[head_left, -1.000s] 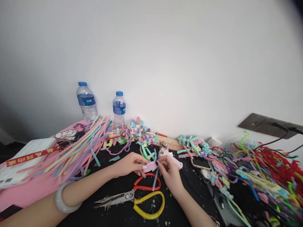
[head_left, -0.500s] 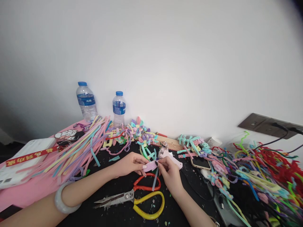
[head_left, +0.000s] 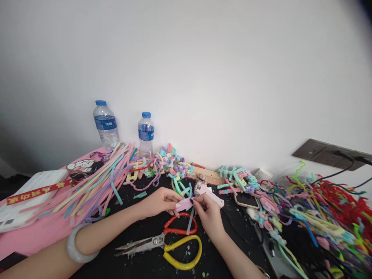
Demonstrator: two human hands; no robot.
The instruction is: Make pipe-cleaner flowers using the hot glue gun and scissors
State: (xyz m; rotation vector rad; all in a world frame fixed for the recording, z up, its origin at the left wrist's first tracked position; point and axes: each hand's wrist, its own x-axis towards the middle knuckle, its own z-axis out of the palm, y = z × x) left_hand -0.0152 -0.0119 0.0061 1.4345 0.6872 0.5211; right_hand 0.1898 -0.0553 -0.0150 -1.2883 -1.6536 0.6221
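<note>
My left hand (head_left: 163,202) pinches one end of a lilac fuzzy pipe-cleaner piece (head_left: 183,204), its strands lying side by side. At the other end, my right hand (head_left: 207,211) has thumb and forefinger closed by a small black piece (head_left: 192,200); their exact hold is partly hidden. A translucent glue stick (head_left: 190,221) slants down beside the right fingers, over the red handle loop of the scissors (head_left: 158,241). Those scissors lie below both hands, blades pointing left, with one red and one yellow loop. Just behind the right hand is a pale pink glue gun (head_left: 213,197), partly covered.
Loose pastel pipe cleaners (head_left: 99,176) lie left, near a white package (head_left: 31,197). Two water bottles (head_left: 106,126) stand by the wall. Twisted flowers (head_left: 170,155) sit behind my hands. To the right are a phone (head_left: 246,200), cables and a colourful heap (head_left: 325,223).
Almost nothing differs. Both hands keep their places on the lilac piece, and my left forearm with its bracelet has shifted very slightly left.
</note>
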